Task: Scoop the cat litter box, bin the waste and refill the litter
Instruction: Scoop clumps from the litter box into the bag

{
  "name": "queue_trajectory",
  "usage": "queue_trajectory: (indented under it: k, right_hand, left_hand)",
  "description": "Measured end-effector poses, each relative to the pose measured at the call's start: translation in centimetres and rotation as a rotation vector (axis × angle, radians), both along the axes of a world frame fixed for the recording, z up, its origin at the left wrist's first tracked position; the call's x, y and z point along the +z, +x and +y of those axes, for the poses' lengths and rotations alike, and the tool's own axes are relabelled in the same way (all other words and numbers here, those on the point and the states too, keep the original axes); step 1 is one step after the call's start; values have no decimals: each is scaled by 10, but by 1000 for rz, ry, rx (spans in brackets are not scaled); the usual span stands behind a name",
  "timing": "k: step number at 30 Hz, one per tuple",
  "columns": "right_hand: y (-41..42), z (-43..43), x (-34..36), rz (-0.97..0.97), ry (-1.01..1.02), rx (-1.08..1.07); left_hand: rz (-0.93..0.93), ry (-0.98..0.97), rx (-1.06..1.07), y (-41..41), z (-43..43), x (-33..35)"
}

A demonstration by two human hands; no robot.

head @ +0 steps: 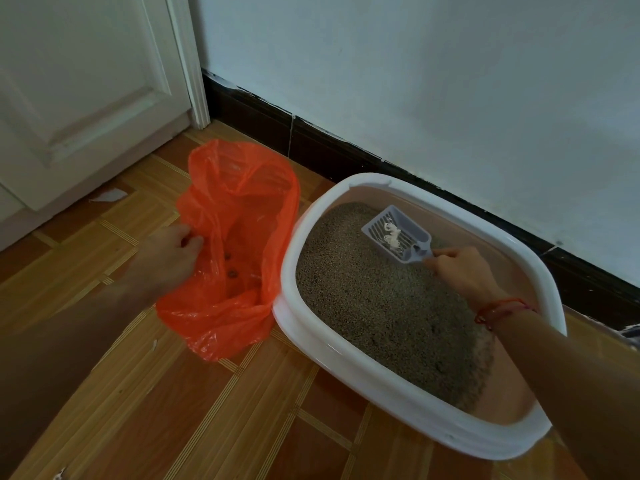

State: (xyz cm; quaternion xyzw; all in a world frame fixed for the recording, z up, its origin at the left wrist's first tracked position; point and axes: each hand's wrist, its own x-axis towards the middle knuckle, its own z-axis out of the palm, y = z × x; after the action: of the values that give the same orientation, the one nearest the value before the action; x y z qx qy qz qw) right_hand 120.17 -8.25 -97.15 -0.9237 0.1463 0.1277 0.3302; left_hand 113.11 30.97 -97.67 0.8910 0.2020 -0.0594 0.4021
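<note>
While the left hand (pixel 173 251) pinches the near edge of the orange plastic bag (pixel 242 188) with curled fingers, the right hand (pixel 460 268) has its fingers wrapped round the handle of the grey slotted scoop (pixel 384 225). The scoop sits over the far part of the brown litter (pixel 381 313) and carries a few whitish clumps (pixel 393 236); whether its underside touches the litter is unclear. The white-rimmed litter box (pixel 346 362) stands on the wooden floor (pixel 207 410), its left side against the gaping bag, near the dark skirting board (pixel 311 143). A few dark lumps (pixel 232 271) lie inside the bag. A red cord (pixel 502 308) circles the right wrist.
</note>
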Motion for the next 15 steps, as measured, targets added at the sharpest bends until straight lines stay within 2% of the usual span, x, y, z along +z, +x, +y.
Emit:
queue_trajectory:
  k: [7, 15]
  right_hand:
    - [1, 12, 8, -19, 0, 64]
    - [-4, 58, 33, -82, 136, 245]
  left_hand:
    - [-7, 16, -10, 0, 0, 1]
    - [-18, -20, 65, 1, 5, -2]
